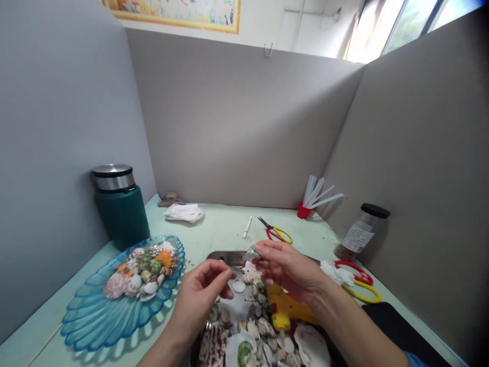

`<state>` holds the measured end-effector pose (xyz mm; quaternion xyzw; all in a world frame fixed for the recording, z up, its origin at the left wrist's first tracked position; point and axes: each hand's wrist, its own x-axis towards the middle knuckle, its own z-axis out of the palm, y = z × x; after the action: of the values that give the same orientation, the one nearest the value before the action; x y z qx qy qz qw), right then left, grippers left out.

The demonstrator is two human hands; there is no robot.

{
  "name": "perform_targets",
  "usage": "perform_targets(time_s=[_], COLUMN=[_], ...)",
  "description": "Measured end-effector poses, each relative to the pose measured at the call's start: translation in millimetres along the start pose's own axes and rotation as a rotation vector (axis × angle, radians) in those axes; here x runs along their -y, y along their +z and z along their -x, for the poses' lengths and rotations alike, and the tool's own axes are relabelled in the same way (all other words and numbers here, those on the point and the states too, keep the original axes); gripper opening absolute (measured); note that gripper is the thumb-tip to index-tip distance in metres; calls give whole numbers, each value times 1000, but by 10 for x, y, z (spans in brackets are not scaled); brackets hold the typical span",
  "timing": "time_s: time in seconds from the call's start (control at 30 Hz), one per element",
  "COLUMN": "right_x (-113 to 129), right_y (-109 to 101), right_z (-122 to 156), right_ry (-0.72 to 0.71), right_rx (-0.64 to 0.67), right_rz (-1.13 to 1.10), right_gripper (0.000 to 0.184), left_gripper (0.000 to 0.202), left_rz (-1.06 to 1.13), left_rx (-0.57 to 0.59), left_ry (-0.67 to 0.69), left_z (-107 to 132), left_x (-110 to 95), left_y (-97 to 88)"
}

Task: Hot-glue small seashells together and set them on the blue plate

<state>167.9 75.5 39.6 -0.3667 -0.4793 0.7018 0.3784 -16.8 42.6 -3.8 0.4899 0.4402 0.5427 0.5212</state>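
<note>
My right hand [284, 267] pinches a small grey-green shell [251, 253] between thumb and fingertips, above the far edge of a metal tray [225, 256]. Left of it, my left hand [208, 290] is closed, thumb against curled fingers; whatever it may hold is too small to make out. Below both hands, the tray is full of loose shells, among them a white shell [239, 286], a purple-striped shell [212, 346] and a large pale shell [311, 346]. A yellow glue gun [292, 308] lies in the tray, partly hidden under my right forearm.
A blue shell-shaped dish [103, 326] with shells stands left, before a green flask [122, 216]. Behind the tray lie scissors [277, 233], a white strip [247, 227] and tissues [184, 213]. Rightward are a red cup [303, 211] of glue sticks, a jar [359, 234] and red-yellow handles [364, 291].
</note>
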Motion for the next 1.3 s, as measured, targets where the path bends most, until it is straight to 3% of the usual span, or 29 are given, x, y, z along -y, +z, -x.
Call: perform_targets(time_s=[0.13,0.4,0.6,0.83,1.3], right_x=[-38,-46,-75,-117,-87], right_y=[-21,-59,-113,-108,-16], right_z=[-5,10,-30,-58,52], right_ry=[39,-19,126,159,103], right_rx=[17,-32,91,145,80], right_rz=[-49,112,-98,-193,89], right_gripper=[25,22,20,15,17], left_gripper=[13,10,10,11,11], left_rz=[-9,-43,-33,-6,-24], left_rx=[26,47,66,92,58], left_ry=[-1,8,-8,11,-20], left_z=[17,58,79,104,92], left_x=[-2,15,-2,15,-44], left_y=[1,16,69,75,83])
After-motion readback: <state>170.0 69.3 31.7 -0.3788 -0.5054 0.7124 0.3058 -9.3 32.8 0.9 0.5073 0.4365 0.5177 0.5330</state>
